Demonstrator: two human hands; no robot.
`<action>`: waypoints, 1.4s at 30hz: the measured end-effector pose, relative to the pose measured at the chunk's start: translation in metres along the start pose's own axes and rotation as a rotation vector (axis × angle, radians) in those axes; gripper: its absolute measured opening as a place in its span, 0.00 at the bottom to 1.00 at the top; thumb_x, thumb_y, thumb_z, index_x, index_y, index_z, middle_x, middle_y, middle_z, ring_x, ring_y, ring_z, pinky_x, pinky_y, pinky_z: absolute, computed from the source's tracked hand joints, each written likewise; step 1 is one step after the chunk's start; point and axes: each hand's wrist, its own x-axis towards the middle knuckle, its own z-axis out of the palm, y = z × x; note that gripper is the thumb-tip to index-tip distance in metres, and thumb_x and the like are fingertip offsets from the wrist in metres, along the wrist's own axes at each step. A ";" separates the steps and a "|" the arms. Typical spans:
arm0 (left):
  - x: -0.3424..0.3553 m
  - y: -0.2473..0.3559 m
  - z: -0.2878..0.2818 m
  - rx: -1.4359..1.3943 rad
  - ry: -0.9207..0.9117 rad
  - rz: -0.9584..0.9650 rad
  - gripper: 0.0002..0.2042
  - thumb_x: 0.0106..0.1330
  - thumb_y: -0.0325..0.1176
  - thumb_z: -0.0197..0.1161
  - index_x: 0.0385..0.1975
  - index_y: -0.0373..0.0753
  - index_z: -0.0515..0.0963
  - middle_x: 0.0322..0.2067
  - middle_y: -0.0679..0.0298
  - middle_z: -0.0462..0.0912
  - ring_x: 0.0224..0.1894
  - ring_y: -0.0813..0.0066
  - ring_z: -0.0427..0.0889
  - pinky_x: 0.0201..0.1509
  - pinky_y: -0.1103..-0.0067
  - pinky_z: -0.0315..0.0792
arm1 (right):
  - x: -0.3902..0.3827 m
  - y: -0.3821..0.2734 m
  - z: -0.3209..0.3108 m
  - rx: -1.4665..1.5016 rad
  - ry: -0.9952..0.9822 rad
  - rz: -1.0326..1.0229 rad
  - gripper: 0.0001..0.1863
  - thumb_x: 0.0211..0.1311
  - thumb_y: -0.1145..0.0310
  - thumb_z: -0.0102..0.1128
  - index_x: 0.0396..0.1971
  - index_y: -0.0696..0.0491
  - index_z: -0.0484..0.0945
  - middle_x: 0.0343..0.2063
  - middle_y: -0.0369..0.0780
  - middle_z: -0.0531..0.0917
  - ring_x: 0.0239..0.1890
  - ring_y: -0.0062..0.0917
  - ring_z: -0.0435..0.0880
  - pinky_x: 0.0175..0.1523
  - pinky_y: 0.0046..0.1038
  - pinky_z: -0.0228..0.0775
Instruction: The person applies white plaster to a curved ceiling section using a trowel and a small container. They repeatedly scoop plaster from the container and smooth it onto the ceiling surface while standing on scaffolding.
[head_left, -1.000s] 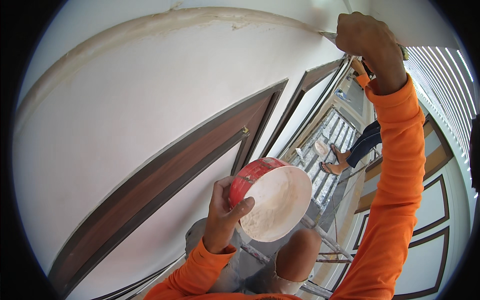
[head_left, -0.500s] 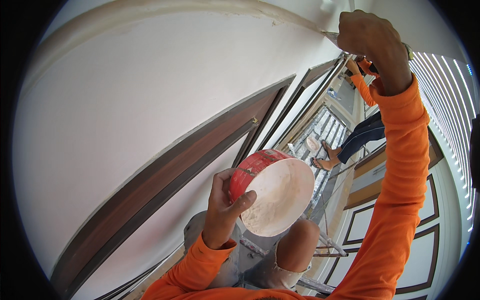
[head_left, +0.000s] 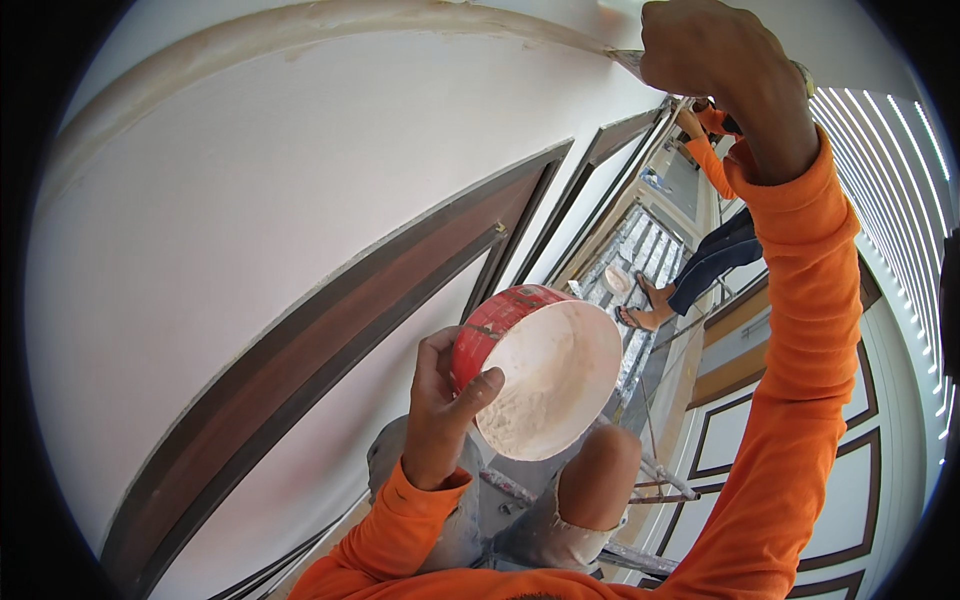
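Observation:
My left hand (head_left: 442, 405) grips a shallow red tub (head_left: 497, 328) by its side, thumb over the rim. The tub tilts toward me, and pale putty (head_left: 517, 418) coats its white inside. Raised at the upper right, my right hand (head_left: 715, 58) is closed around a putty knife (head_left: 628, 63). The knife's metal blade points left and meets the white wall beside the beige band (head_left: 330, 18) along its top. My fingers hide most of the handle.
Brown-framed panels (head_left: 330, 350) run along the wall. A co-worker in dark trousers (head_left: 718, 262) stands farther off on splattered planks (head_left: 640, 245), near a second tub (head_left: 617, 280). Scaffold poles (head_left: 660, 475) show beside my knees. Slatted lights line the right side.
My right hand and the putty knife have shifted left and slightly up along the band. The tub in my left hand sits slightly higher and farther left in view.

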 end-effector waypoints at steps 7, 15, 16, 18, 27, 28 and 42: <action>0.000 -0.002 0.002 0.022 0.020 0.014 0.30 0.68 0.32 0.71 0.64 0.31 0.63 0.55 0.56 0.77 0.55 0.74 0.78 0.61 0.75 0.74 | -0.015 0.022 0.006 0.001 0.034 -0.021 0.11 0.56 0.71 0.61 0.34 0.60 0.87 0.35 0.52 0.89 0.36 0.44 0.91 0.45 0.43 0.83; -0.002 0.002 0.007 0.061 0.044 0.010 0.30 0.67 0.33 0.72 0.63 0.31 0.64 0.55 0.55 0.77 0.54 0.74 0.78 0.60 0.75 0.74 | 0.008 0.045 0.055 0.070 0.040 0.025 0.15 0.60 0.69 0.56 0.43 0.55 0.87 0.44 0.49 0.89 0.48 0.44 0.89 0.53 0.43 0.81; -0.002 0.001 0.008 0.064 0.052 0.008 0.30 0.67 0.33 0.72 0.63 0.31 0.64 0.55 0.55 0.77 0.54 0.74 0.78 0.60 0.75 0.75 | 0.012 0.042 0.056 0.057 -0.005 0.041 0.16 0.62 0.68 0.55 0.46 0.53 0.87 0.48 0.46 0.89 0.52 0.42 0.88 0.56 0.42 0.80; 0.000 0.000 0.011 0.069 0.057 0.008 0.29 0.67 0.33 0.72 0.62 0.31 0.64 0.54 0.55 0.77 0.53 0.74 0.78 0.60 0.75 0.75 | 0.019 0.042 0.063 0.089 0.038 0.012 0.16 0.61 0.69 0.55 0.45 0.53 0.87 0.48 0.45 0.89 0.53 0.41 0.88 0.56 0.42 0.81; 0.005 -0.004 0.009 0.051 0.030 -0.007 0.30 0.66 0.32 0.72 0.63 0.31 0.64 0.54 0.56 0.77 0.53 0.75 0.78 0.60 0.76 0.75 | 0.037 0.022 0.067 0.088 0.059 -0.031 0.15 0.56 0.73 0.56 0.40 0.57 0.88 0.42 0.50 0.89 0.46 0.46 0.90 0.51 0.42 0.83; 0.005 -0.003 0.008 0.045 0.031 -0.009 0.30 0.66 0.32 0.72 0.63 0.31 0.64 0.54 0.56 0.77 0.53 0.75 0.78 0.60 0.76 0.75 | 0.041 0.020 0.065 0.117 0.039 -0.040 0.15 0.55 0.74 0.56 0.39 0.59 0.88 0.41 0.53 0.88 0.45 0.49 0.89 0.51 0.43 0.82; 0.002 -0.002 -0.002 0.021 -0.008 0.023 0.32 0.65 0.35 0.75 0.63 0.31 0.63 0.54 0.55 0.77 0.54 0.74 0.79 0.57 0.76 0.77 | 0.007 0.001 0.084 -0.047 0.338 -0.215 0.08 0.61 0.69 0.60 0.31 0.55 0.86 0.34 0.46 0.88 0.37 0.41 0.90 0.41 0.41 0.85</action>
